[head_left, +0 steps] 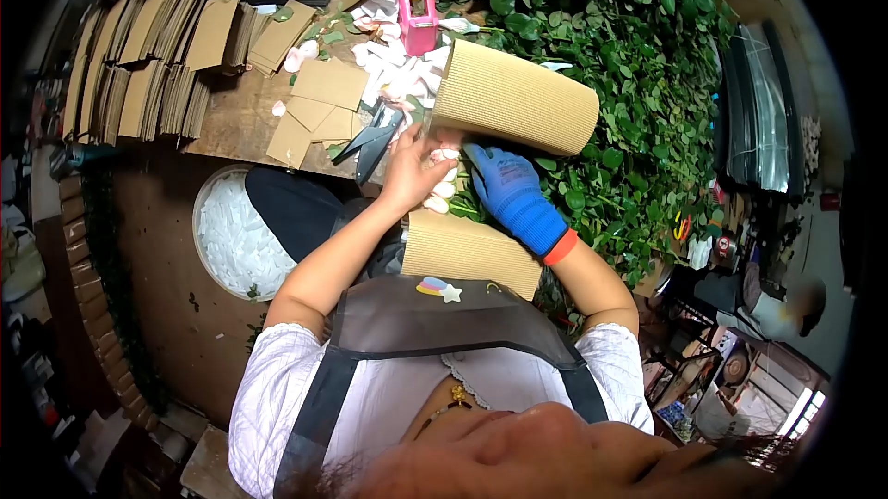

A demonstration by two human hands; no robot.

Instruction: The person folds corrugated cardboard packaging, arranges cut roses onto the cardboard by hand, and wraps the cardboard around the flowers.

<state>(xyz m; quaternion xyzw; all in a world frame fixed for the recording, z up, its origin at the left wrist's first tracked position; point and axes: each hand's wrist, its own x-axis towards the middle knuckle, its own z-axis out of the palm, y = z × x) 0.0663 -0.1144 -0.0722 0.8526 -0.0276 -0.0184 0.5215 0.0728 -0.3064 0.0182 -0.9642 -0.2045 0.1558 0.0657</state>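
My bare left hand curls its fingers and thumb around pale pink rose heads, beside the open end of a corrugated cardboard wrap. My right hand, in a blue knit glove with an orange cuff, is closed on the other side of the flowers, near green stems; what lies between its fingers is hidden. A second corrugated cardboard wrap lies between my forearms, close to my apron, with rose heads at its edge. Dark-handled scissors lie just left of my left hand.
A pink tape dispenser stands among loose petals. Cardboard pieces and stacked cardboard sit on the wooden table. Leafy stems pile up at the right. A round container of white pieces is lower left. Another person is far right.
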